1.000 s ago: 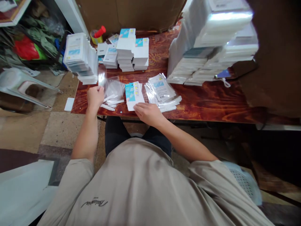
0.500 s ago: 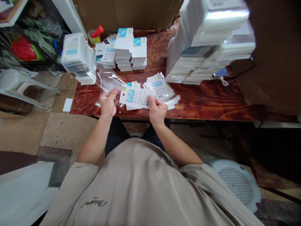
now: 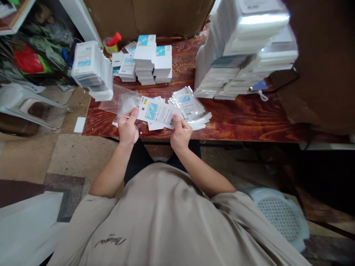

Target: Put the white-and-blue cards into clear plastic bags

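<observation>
A white printed card [image 3: 155, 112] with a blue picture and a hang hole is stretched between my two hands, tilted down to the right. My right hand [image 3: 181, 133] pinches its right end, thumb on top. My left hand [image 3: 128, 127] is closed on a clear plastic bag [image 3: 126, 99], its thumb at the card's left end. Whether the card's tip is inside the bag I cannot tell. Below the held card, more white cards [image 3: 155, 125] lie on the table. To their right is a loose pile of bagged cards [image 3: 189, 105].
On the brown wooden table [image 3: 235, 122], a stack of bagged cards [image 3: 84, 62] stands left and card stacks [image 3: 145, 51] stand behind. Tall stacks of bagged cards [image 3: 233, 48] rise at right. Stools [image 3: 280, 214] flank me, and a large cardboard sheet [image 3: 149, 18] stands at the back.
The card has shifted left and its left end now meets my left thumb. My right hand has moved slightly left with it. The plastic bag has dropped flatter toward the table.
</observation>
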`<action>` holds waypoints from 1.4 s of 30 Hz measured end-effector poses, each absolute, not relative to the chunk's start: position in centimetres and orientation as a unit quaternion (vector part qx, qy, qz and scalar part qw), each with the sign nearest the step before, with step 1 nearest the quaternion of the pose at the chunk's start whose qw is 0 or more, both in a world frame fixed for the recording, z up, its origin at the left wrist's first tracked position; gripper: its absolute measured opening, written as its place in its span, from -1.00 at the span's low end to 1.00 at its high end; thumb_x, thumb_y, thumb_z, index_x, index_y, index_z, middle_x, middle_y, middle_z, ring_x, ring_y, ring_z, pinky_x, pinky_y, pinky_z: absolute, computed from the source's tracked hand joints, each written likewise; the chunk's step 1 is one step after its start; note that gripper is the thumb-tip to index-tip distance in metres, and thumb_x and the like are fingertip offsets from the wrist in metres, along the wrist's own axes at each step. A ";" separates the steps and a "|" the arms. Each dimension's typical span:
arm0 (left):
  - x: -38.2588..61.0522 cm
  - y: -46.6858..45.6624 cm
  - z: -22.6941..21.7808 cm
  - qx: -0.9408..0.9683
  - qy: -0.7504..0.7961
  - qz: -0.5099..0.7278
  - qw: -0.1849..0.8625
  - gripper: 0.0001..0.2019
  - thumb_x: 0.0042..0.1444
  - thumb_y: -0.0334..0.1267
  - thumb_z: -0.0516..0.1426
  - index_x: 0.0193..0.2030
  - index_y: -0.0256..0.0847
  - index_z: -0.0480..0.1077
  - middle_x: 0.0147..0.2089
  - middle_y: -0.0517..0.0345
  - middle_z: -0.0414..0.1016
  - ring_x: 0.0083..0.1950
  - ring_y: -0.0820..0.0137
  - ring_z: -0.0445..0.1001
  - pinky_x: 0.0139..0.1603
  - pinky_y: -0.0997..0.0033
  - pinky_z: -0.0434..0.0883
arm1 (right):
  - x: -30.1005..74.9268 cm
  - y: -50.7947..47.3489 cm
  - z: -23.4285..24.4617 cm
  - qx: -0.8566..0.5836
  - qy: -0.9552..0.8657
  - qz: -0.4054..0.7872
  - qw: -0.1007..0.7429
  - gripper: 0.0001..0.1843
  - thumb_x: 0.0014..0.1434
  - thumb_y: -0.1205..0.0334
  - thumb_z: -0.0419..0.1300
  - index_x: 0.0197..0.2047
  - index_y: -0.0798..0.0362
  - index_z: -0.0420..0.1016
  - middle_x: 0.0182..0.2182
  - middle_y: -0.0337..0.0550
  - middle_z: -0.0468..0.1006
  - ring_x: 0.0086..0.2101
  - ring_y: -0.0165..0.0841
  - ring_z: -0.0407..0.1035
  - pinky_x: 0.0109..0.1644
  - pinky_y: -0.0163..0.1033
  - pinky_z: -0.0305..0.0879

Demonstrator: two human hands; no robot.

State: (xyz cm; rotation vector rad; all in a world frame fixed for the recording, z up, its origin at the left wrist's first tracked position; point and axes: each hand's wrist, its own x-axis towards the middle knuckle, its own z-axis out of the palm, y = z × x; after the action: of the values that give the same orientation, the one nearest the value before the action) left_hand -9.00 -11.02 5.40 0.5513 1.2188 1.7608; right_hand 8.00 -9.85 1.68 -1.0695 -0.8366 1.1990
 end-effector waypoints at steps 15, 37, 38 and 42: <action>-7.7 -12.1 6.0 0.236 0.483 0.710 0.455 -0.67 0.03 0.01 0.47 -0.22 -0.16 0.60 -0.16 0.06 0.71 0.02 0.16 0.70 -0.05 0.25 0.67 | 7.9 -11.4 3.0 -0.440 -0.424 0.566 0.554 -0.40 0.17 -0.41 0.31 -0.24 0.03 0.65 -0.49 -0.27 0.53 -0.57 -0.41 0.40 -0.49 -0.25 0.44; -14.6 -8.6 4.0 0.466 0.859 0.201 0.069 -0.45 0.13 0.10 0.34 0.02 -0.38 0.49 0.21 -0.52 0.49 0.34 -0.24 0.41 0.38 -0.13 0.29 | 17.1 -0.1 0.7 -0.691 -0.572 0.178 0.405 -0.65 0.14 0.09 0.35 -0.09 0.15 0.58 -0.17 0.09 0.64 -0.11 -0.07 0.49 0.10 0.14 0.40; -15.4 -7.9 3.8 0.458 0.869 0.173 0.071 -0.40 0.08 0.11 0.37 0.03 -0.40 0.48 0.24 -0.58 0.46 0.35 -0.28 0.39 0.38 -0.13 0.29 | 17.3 0.2 0.2 -0.718 -0.580 0.121 0.364 -0.61 0.13 0.11 0.35 -0.05 0.18 0.58 -0.11 0.17 0.63 -0.03 0.02 0.46 0.14 0.20 0.36; -17.7 -6.0 3.2 0.439 0.878 0.142 0.127 -0.35 -0.13 0.06 0.48 -0.02 -0.34 0.46 0.18 -0.51 0.53 0.24 -0.24 0.51 0.23 -0.04 0.42 | 15.7 -1.4 0.1 -0.630 -0.692 0.020 0.352 -0.55 0.28 0.06 0.24 0.12 0.19 0.53 0.08 0.29 0.55 0.12 0.08 0.36 0.20 0.19 0.29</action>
State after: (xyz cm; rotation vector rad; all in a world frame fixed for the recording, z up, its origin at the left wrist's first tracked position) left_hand -17.71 -5.98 3.25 1.2774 2.5552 0.4143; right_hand 15.65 -1.40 0.10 -1.6306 -1.7914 0.0506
